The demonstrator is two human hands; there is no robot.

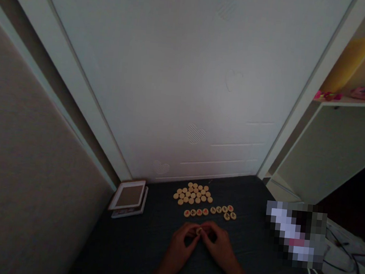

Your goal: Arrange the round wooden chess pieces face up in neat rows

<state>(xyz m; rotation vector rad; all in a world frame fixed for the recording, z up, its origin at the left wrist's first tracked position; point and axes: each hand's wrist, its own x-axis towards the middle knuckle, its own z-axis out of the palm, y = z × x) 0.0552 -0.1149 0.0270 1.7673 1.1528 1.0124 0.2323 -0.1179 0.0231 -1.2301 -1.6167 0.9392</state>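
Between the fingertips of my left hand (181,240) and my right hand (217,240) sits a small round Chinese chess piece (199,231), pinched by both just above the dark table. Its marking is too small to read. Beyond my fingers runs a row of face-up Chinese chess pieces (199,212) with red or dark characters. Two more dark-marked pieces (230,216) lie below the row's right end. Farther back is a cluster of plain-looking round pieces (193,194), no characters showing on them.
A white box and its lid-like tray (128,195) lie at the table's back left. A white panel with embossed hearts (195,134) rises behind the dark table (146,245). To the right are a blurred-out object (295,236), cables (342,243) and a shelf (356,103).
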